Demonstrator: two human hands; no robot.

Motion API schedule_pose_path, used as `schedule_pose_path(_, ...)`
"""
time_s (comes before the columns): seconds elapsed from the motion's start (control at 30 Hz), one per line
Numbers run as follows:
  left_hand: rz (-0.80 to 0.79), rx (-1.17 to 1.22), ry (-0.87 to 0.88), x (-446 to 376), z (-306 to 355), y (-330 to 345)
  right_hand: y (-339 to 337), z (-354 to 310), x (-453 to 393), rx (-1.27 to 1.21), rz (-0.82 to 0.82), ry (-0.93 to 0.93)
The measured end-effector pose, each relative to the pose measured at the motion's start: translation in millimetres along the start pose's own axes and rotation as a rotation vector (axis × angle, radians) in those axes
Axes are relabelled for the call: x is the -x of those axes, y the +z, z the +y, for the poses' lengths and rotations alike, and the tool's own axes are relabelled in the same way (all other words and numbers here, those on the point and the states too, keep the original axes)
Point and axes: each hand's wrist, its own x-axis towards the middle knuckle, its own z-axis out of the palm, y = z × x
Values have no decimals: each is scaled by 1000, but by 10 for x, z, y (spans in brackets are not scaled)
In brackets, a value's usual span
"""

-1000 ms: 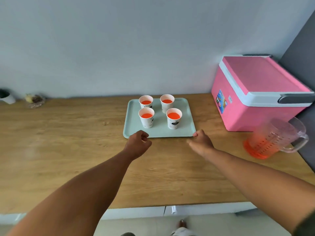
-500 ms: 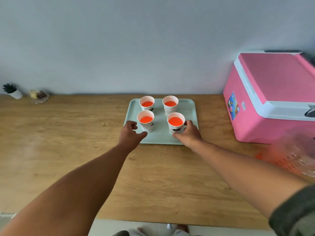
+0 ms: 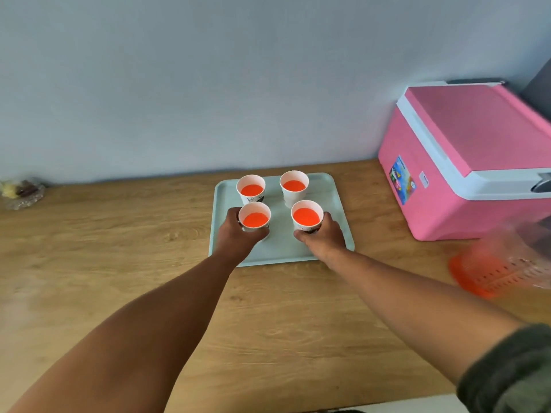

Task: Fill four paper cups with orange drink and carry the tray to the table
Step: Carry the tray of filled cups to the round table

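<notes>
A pale green tray (image 3: 340, 201) lies flat on the wooden worktop (image 3: 119, 263), close to the wall, and carries four paper cups in two rows — each upright and holding orange drink. The left hand (image 3: 237, 235) curls round the near left cup (image 3: 254, 216) on the tray; the right hand (image 3: 323, 238) curls round the near right cup (image 3: 307, 216). Behind them on the tray stand the far left cup (image 3: 251, 188) and the far right cup (image 3: 294, 184), untouched. To the right of the tray sits a pink cooler (image 3: 471, 162), and nearer than it a blurred clear jug (image 3: 504, 263) with orange drink at its bottom. Far left of the tray, by the wall, is a small glass dish (image 3: 22, 193).
</notes>
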Motion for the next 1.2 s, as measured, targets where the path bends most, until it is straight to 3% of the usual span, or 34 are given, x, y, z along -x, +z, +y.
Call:
schedule_pose_path(0.83, -96, -43, 77, -45, -19, 18, 112, 12, 125, 16, -15, -65)
schedule_pose_path(1.03, -196, -65, 107, -107, -204, -103, -160, 168, 16, 191, -135, -42)
schedule_pose_path(1.2, -240, -34, 96, -296, -307, -447, -506, 170, -329, 135, -85, -2)
